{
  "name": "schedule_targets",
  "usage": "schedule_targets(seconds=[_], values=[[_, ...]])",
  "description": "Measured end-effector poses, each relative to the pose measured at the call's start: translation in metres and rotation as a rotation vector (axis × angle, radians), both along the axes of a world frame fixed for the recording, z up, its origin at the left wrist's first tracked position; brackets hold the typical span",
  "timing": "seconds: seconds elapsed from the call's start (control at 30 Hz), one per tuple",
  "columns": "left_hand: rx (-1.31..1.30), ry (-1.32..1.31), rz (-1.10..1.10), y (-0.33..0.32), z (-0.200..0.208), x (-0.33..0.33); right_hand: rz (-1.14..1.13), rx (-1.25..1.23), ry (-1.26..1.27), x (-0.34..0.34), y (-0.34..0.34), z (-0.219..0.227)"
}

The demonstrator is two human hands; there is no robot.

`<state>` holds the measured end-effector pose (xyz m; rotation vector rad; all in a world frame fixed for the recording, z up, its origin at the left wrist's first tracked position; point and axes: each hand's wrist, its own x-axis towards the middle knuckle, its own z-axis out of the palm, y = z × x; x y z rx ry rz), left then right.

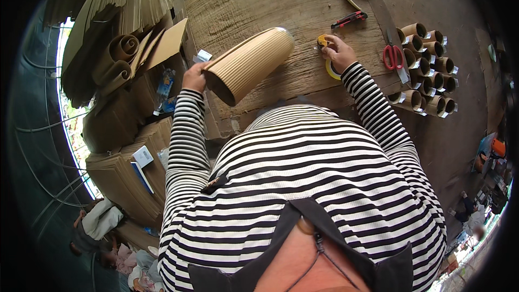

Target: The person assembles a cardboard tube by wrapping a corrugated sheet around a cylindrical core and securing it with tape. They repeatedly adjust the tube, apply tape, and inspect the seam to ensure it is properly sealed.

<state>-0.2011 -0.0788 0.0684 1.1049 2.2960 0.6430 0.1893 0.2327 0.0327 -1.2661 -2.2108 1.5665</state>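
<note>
Head view: The tan, ribbed, corrugated-cardboard tube (251, 65) is the reference item; it is held tilted over the brown, rough-grained wooden worktable (232, 0), and contact between the two cannot be confirmed. The left hand (194, 77) grasps the tube's near rim, fingers closed on the wall. The right hand (339, 54), to the right of the tube, has its fingers closed around a yellow-orange plastic tape dispenser (323, 40).

Progress, as judged: rolling is done, and a shiny patch at the tube's far end suggests taping is started. Remaining: the near end, apparently. Well right of the tube, brown cardboard tubes with white tabs (430, 73) appear complete; upper left of it, stacked tan cardboard sheets (146, 8) appear unprocessed
</note>
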Motion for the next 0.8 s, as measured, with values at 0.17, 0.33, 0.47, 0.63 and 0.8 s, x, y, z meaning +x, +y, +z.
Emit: schedule_targets(seconds=[0.17,0.33,0.47,0.63,0.8], values=[[-0.013,-0.635,0.673,-0.053,-0.088,0.008,0.165,-0.078,-0.255,0.02,-0.008,-0.08],[0.056,-0.744,1.031,-0.087,-0.143,0.013,0.374,-0.188,-0.376,-0.018,-0.037,-0.07],[-0.292,-0.491,0.597,-0.098,-0.133,0.007,0.414,-0.161,-0.391,-0.048,-0.037,-0.087],[-0.158,-0.557,0.735,-0.132,-0.154,-0.014,0.385,-0.102,-0.371,-0.099,-0.035,-0.072],[-0.125,0.158,0.348,-0.077,-0.128,0.003,0.204,0.015,-0.416,-0.099,-0.01,-0.044]])
